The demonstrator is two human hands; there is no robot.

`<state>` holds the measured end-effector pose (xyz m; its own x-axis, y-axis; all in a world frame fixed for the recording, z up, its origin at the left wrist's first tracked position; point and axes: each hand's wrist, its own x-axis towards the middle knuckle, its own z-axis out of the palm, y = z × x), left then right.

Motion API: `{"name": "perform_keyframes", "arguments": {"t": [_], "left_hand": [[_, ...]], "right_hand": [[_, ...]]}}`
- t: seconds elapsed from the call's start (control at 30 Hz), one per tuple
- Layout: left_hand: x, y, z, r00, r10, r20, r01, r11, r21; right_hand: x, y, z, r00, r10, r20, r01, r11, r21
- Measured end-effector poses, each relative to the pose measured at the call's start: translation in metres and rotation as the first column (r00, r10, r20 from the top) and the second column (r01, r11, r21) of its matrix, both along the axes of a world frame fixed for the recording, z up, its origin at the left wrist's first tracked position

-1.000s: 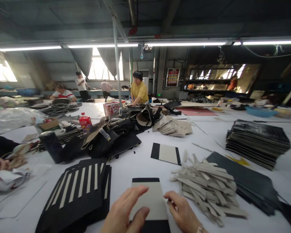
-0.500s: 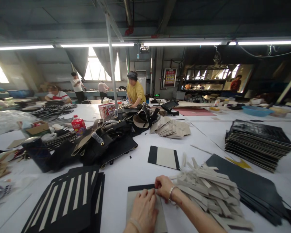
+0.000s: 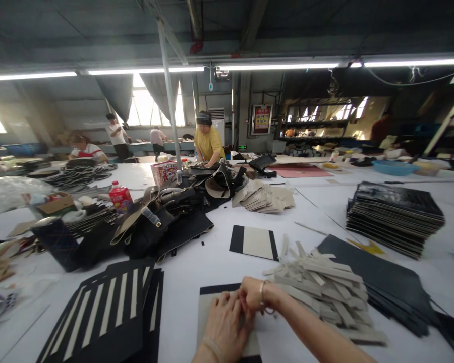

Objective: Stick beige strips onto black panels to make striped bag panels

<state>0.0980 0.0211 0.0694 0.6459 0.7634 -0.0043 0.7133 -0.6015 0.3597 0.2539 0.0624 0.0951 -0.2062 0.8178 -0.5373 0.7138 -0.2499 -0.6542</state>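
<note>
In front of me lies a beige panel [image 3: 205, 305] with a black band along its far edge and another black strip near me. My left hand [image 3: 226, 322] rests on it, palm down with the fingers laid out over the surface. Close against those fingertips, my right hand [image 3: 251, 295] is closed in a pinch at the panel's right side; what it holds is hidden. A loose heap of grey-beige strips [image 3: 325, 290] lies just right of my right wrist. Farther off is a similar black-and-beige panel [image 3: 258, 243].
Black sheets with pale stripes [image 3: 109, 312] lie at left. Dark flat sheets [image 3: 378, 282] and a tall stack of black panels [image 3: 395, 217] are at right. Black bag pieces [image 3: 174, 217] pile up mid-table, near a red bottle [image 3: 120, 196]. A person in yellow [image 3: 209, 141] works opposite.
My right hand has moved slightly nearer to me along the panel's right side, against my left fingers. My left hand stays on the panel. The view has shifted a little.
</note>
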Motion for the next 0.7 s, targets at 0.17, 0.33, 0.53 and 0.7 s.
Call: {"name": "perform_keyframes", "arguments": {"t": [0.17, 0.33, 0.53, 0.7], "left_hand": [[-0.005, 0.001, -0.005, 1.000, 0.004, -0.004, -0.004, 1.000, 0.005], [-0.011, 0.010, 0.000, 0.995, -0.072, -0.062, 0.071, 0.997, -0.021], [-0.018, 0.020, 0.002, 0.980, -0.159, -0.115, 0.150, 0.985, -0.087], [-0.017, 0.017, 0.001, 0.979, -0.158, -0.130, 0.145, 0.984, -0.101]], "right_hand": [[0.018, -0.056, 0.022, 0.976, 0.009, -0.217, 0.061, 0.948, 0.313], [0.005, -0.063, -0.014, 0.836, -0.232, -0.498, 0.430, 0.840, 0.330], [-0.010, -0.059, -0.051, 0.701, -0.320, -0.637, 0.582, 0.773, 0.253], [-0.021, -0.071, -0.036, 0.685, -0.346, -0.641, 0.588, 0.782, 0.206]]}}
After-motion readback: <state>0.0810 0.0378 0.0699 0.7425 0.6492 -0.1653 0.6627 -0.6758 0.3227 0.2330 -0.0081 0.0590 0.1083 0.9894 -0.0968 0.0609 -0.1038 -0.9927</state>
